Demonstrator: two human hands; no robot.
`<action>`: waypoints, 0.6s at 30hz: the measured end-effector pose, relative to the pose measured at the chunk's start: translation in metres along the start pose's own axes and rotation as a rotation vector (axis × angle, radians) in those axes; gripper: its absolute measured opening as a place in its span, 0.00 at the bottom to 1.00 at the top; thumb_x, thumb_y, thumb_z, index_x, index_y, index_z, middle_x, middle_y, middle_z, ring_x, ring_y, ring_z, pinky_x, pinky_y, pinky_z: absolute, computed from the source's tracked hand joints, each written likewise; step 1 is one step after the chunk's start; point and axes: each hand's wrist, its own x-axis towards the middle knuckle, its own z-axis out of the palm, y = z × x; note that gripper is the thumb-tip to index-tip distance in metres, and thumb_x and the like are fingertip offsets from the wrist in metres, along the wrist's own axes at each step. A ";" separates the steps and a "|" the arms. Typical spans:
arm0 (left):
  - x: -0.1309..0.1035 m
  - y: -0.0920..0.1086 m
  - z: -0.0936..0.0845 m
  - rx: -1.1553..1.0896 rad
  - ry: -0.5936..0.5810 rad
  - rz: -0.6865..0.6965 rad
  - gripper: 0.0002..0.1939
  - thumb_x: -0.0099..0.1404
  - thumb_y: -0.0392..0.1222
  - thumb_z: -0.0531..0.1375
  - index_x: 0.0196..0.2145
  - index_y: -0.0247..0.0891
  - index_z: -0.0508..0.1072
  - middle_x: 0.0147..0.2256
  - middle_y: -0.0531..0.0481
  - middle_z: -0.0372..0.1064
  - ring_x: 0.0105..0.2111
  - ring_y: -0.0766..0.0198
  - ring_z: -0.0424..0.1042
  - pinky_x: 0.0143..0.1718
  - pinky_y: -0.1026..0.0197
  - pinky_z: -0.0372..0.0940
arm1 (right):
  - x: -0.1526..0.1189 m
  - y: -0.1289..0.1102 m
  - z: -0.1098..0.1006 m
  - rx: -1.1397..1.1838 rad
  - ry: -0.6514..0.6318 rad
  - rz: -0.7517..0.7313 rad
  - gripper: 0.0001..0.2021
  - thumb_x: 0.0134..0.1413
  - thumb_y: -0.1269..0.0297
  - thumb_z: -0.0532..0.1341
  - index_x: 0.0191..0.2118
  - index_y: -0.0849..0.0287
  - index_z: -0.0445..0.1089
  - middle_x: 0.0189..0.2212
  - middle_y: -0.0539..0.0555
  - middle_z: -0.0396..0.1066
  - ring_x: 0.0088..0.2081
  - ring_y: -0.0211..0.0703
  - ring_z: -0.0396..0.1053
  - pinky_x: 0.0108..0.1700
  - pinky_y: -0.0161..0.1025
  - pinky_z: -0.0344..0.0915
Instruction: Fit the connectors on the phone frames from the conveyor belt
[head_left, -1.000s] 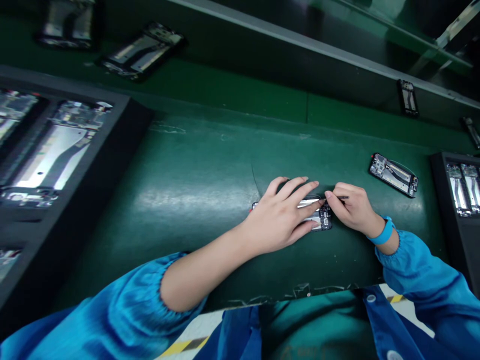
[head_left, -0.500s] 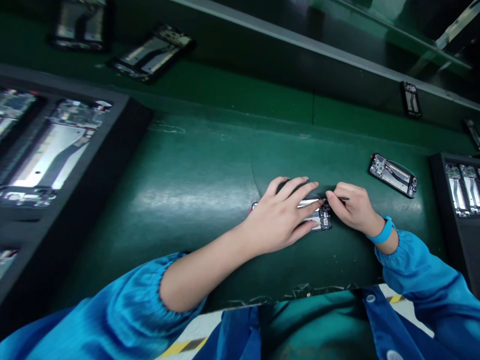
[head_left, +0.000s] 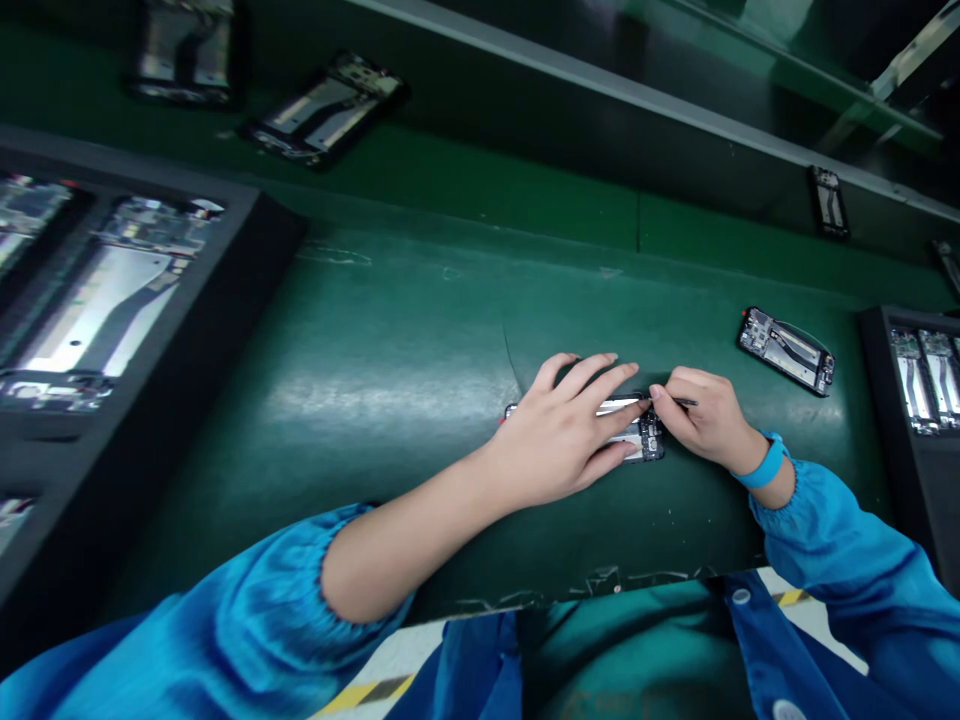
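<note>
An opened phone [head_left: 643, 436] with bare inner parts lies on the green bench under my left hand [head_left: 559, 430]. That hand rests across it with fingers spread; the index fingertip and thumb touch near its right end. Much of the phone is hidden beneath the palm. My right hand [head_left: 697, 415], wearing a blue wristband [head_left: 763, 464], is closed in a pinch round a thin dark stick-like tool [head_left: 686, 402]. Its tip meets the phone's upper right corner, close to my left index finger; the exact contact is too small to make out.
Another opened phone [head_left: 786, 352] lies right of my hands. Black trays with opened phones stand at left [head_left: 247, 250] and right [head_left: 874, 350]. Beyond the bench, several opened phones, one tilted [head_left: 330, 108], sit on a green strip [head_left: 517, 190] beside a metal rail [head_left: 525, 58].
The phones on the far green strip have shifted a little to the right. The rear end of the tool in my right hand has tilted slightly downward. My left hand has stayed almost still.
</note>
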 end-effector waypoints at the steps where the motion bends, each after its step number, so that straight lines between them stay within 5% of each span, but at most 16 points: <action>1: 0.000 0.000 0.000 0.001 -0.001 0.000 0.20 0.74 0.51 0.56 0.57 0.43 0.76 0.63 0.36 0.64 0.63 0.39 0.63 0.59 0.34 0.58 | 0.000 0.000 0.000 0.006 0.004 -0.005 0.19 0.71 0.67 0.54 0.25 0.55 0.56 0.21 0.48 0.56 0.24 0.38 0.55 0.30 0.39 0.52; 18: 0.001 0.002 0.000 0.006 0.030 -0.036 0.17 0.73 0.50 0.57 0.53 0.46 0.78 0.58 0.38 0.69 0.61 0.40 0.64 0.57 0.35 0.59 | 0.005 0.002 -0.003 0.226 -0.012 0.145 0.21 0.70 0.65 0.54 0.22 0.55 0.53 0.20 0.47 0.55 0.23 0.37 0.56 0.28 0.39 0.53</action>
